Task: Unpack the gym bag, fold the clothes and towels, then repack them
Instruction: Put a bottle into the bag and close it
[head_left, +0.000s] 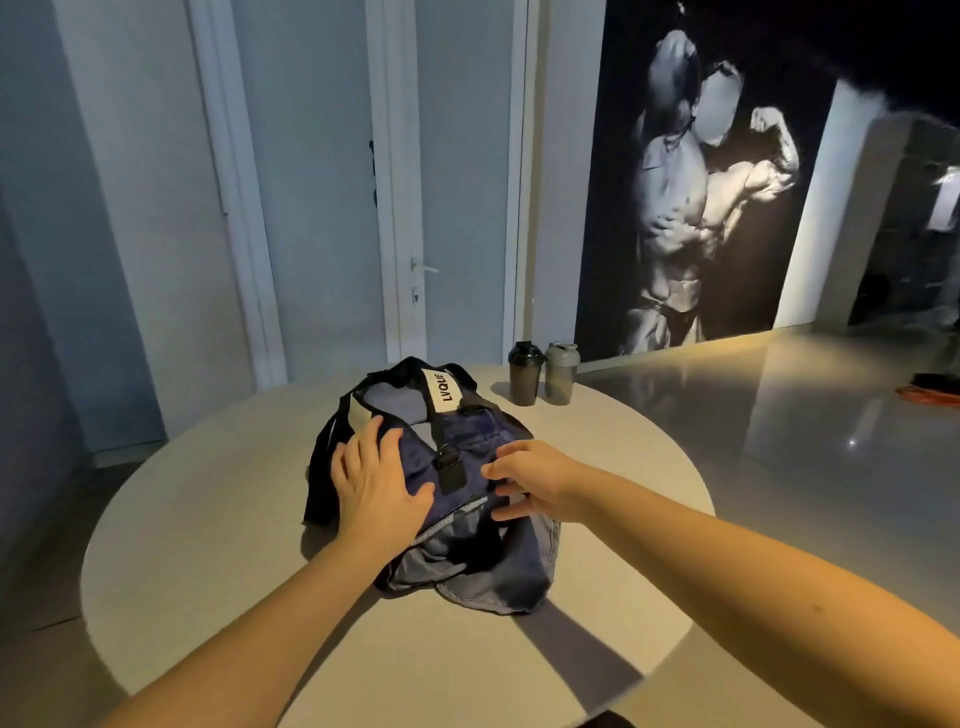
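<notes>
A dark navy gym bag (467, 441) with a white handle wrap and black straps lies in the middle of a round pale table (208, 519). Its near end gapes open, showing grey lining and dark cloth inside. My left hand (376, 480) lies flat on the bag's left top, fingers spread. My right hand (530, 480) is at the bag's right side by the open zip edge, fingers loosely bent toward the fabric, thumb below; no firm grip shows.
Two shaker bottles, one black (523, 375) and one grey (561, 373), stand at the table's far edge behind the bag. A white door (457, 208) and a large wall poster are beyond. Something orange and black (932, 392) lies on the floor at far right.
</notes>
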